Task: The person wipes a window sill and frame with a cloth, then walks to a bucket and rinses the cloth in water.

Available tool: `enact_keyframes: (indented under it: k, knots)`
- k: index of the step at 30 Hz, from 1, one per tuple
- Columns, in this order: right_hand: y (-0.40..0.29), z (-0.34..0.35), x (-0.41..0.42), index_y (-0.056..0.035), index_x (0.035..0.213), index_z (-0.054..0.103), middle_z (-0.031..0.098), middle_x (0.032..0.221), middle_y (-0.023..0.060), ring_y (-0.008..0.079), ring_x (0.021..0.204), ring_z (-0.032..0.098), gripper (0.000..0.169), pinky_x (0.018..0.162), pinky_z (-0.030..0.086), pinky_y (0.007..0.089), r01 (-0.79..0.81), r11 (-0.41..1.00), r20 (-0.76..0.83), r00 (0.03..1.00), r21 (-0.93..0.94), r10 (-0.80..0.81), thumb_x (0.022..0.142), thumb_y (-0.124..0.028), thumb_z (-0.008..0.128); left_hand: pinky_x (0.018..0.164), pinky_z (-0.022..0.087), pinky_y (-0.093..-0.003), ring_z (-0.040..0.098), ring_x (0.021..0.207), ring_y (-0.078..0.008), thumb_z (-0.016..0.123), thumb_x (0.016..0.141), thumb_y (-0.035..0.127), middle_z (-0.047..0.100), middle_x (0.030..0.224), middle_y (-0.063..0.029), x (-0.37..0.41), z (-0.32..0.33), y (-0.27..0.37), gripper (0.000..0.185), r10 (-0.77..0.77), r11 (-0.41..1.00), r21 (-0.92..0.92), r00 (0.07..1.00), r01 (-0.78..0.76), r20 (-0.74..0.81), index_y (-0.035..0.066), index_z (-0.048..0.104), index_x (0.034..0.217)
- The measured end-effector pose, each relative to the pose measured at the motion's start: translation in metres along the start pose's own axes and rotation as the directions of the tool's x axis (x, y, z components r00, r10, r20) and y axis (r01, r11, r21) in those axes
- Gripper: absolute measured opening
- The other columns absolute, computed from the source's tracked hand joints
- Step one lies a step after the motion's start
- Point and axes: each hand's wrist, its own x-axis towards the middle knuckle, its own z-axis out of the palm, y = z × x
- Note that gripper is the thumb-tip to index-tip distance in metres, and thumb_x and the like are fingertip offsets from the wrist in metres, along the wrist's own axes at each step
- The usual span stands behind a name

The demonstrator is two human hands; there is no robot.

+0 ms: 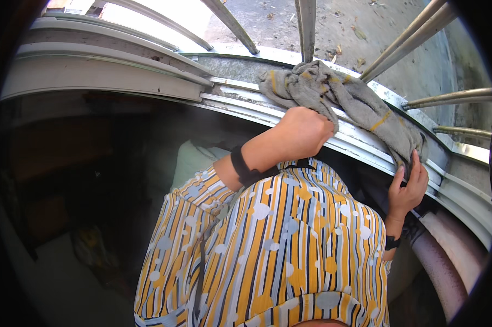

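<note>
A grey cloth towel (364, 102) with thin yellow stripes lies bunched along the white window track (246, 96). My left hand (305, 131) is closed in a fist around a fold hanging from the towel's near side, above the inner edge of the sill. At the towel's right end, my right hand (409, 186) has its thumb and fingers on the fabric, near the right corner of the frame. Part of the towel rests against the base of the metal bars, and the track beneath it is hidden.
Metal window bars (306, 30) rise just beyond the track. Outside is a concrete floor (266, 24) with scattered dry leaves. A sliding window frame (107, 69) covers the left side. Pinkish rounded padding (438, 265) sits below the sill at right; the room at left is dark.
</note>
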Motion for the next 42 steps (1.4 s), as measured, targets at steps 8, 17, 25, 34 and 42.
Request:
enact_keyframes:
  k: [8,17,25,34,42]
  knots:
    - [0.014,0.005,0.000,-0.0069,0.130,0.059,0.059,0.104,0.0125,0.0302,0.097,0.055,0.047,0.086,0.044,0.0393,0.022,0.999,-0.058,0.998,0.024,-0.020,0.084,-0.017,0.062,0.064,0.047,-0.0447,0.058,0.071,-0.0384,0.060,0.086,0.008,0.057,0.075,-0.0171,0.007,-0.042,-0.011,0.011,-0.033,0.989,-0.150,0.964,-0.007,-0.265,-0.001,0.054,0.083]
    - [0.027,0.002,0.008,-0.0032,0.126,0.061,0.058,0.102,0.0139,0.0304,0.094,0.054,0.045,0.086,0.045,0.0382,0.050,0.979,-0.004,0.999,0.195,-0.050,0.081,-0.005,0.063,0.070,0.049,-0.0376,0.061,0.081,-0.0282,0.060,0.084,-0.002,0.063,0.091,-0.0089,-0.097,-0.115,-0.059,0.021,0.038,0.648,0.650,0.835,0.397,-0.549,0.005,0.063,0.103]
    - [0.020,-0.003,0.002,-0.0018,0.125,0.060,0.059,0.103,0.0149,0.0307,0.096,0.056,0.043,0.089,0.045,0.0372,0.106,0.948,0.071,0.989,0.300,-0.133,0.082,0.001,0.063,0.071,0.047,-0.0371,0.056,0.083,-0.0268,0.057,0.076,0.006,0.054,0.085,-0.0076,-0.124,-0.056,-0.090,0.006,-0.228,0.536,0.684,0.865,0.494,-0.446,0.006,0.060,0.082]
    - [0.018,0.006,-0.004,-0.0009,0.126,0.059,0.060,0.105,0.0148,0.0312,0.095,0.056,0.045,0.087,0.045,0.0378,0.161,0.956,-0.016,0.987,0.244,-0.162,0.081,-0.002,0.061,0.069,0.052,-0.0442,0.062,0.075,-0.0349,0.057,0.082,0.003,0.059,0.087,-0.0119,-0.103,-0.067,-0.097,0.004,-0.343,0.710,0.340,0.725,0.616,-0.597,0.006,0.060,0.082]
    - [0.024,0.005,0.001,0.0000,0.122,0.062,0.059,0.100,0.0144,0.0315,0.090,0.055,0.047,0.084,0.046,0.0389,0.181,0.948,-0.057,0.983,0.260,-0.172,0.076,-0.005,0.064,0.077,0.051,-0.0464,0.062,0.089,-0.0355,0.057,0.092,0.023,0.061,0.094,-0.0154,-0.087,-0.058,-0.076,0.024,-0.639,0.484,0.583,0.719,0.653,-0.274,0.001,0.064,0.089]
